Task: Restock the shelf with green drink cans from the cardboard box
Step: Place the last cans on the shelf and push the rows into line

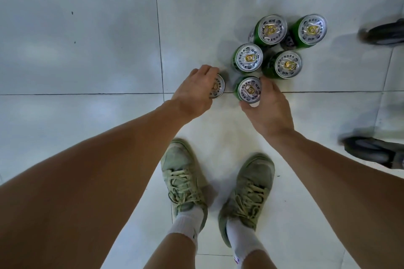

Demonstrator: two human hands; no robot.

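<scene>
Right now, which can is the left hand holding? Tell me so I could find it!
Look at the white tiled floor, just ahead of the green sneakers, where green drink cans stand upright in a bunch. The left hand grips the left-most can, half hidden under its fingers. It stands apart from the bunch, with floor between it and the can that the right hand holds.

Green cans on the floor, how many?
6. One in the left hand at, one in the right hand at, four free behind. None seem hidden.
</scene>
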